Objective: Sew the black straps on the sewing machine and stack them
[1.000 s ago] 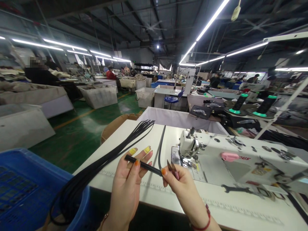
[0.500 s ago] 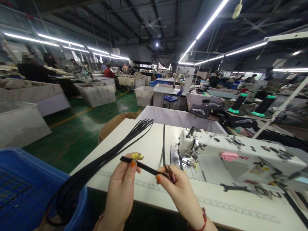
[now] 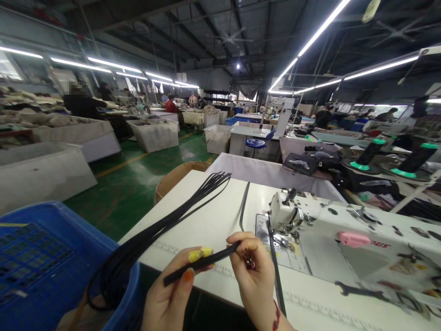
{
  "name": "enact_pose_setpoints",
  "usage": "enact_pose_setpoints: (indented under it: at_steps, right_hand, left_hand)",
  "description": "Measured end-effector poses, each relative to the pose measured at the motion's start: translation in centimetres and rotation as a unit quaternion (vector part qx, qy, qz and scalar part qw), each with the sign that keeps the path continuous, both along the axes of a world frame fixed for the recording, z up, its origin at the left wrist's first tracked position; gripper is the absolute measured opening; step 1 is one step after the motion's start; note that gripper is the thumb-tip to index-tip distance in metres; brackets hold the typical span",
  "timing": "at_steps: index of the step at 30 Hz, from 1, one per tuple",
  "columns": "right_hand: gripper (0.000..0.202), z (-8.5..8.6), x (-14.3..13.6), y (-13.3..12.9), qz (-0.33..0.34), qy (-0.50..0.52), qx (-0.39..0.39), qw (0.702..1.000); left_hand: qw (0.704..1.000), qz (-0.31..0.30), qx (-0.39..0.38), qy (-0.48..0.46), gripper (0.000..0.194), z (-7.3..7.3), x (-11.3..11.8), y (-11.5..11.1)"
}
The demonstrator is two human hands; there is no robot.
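Note:
Between thumb and fingers, my left hand pinches a short black strip near its lower left end; yellow wrapping covers a fingertip. My right hand is closed on the strip's other end, with small scissors tucked in its palm. Both hands are over the front edge of the white table. A bundle of long black strips lies to the left and hangs into a blue basket. Another black strip runs from the sewing machine past my right wrist.
A wrench lies at the right on the table, below the machine's pink block. A measuring scale runs along the front edge. Behind the table is a cloth-lined bin. Thread cones stand at the right; people are far off.
The view has turned left. My right hand has turned, its fingers now curled further in over the strip. The held strip is now tilted up toward the right, and the scissors' blades no longer stick up.

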State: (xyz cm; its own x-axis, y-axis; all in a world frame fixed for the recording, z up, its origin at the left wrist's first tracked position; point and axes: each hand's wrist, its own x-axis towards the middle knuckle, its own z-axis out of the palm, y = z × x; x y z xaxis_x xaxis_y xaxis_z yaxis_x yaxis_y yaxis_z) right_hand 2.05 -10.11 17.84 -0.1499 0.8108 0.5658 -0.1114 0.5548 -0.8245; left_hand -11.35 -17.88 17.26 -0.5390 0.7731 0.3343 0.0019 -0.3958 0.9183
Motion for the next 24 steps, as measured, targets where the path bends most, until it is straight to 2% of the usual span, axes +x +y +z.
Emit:
enact_pose_setpoints:
  at_steps: [8,15,19,21,24]
  right_hand:
    - [0.018,-0.2,0.1,0.4,-0.002,-0.024,-0.015,1.0]
    - [0.018,-0.1,-0.3,0.5,-0.002,-0.04,-0.016,0.999]
    - [0.015,-0.4,-0.6,1.1,-0.004,-0.093,-0.013,0.996]
    - [0.012,-1.1,-0.6,1.3,-0.007,-0.129,-0.013,0.991]
    - [0.012,-3.0,-0.2,1.1,0.001,-0.156,-0.028,0.987]
  left_hand:
    - [0.998,-0.014,0.004,-0.069,0.021,-1.2,-0.6,0.7]
    - [0.991,-0.014,-0.004,-0.136,0.021,-1.4,-0.7,0.7]
    - [0.985,-0.002,-0.019,-0.171,0.023,-1.4,-0.7,1.2]
    - [0.981,0.014,-0.02,-0.192,0.024,-1.6,-2.2,1.6]
    - [0.972,0.057,-0.017,-0.226,0.027,-2.2,-7.5,1.0]
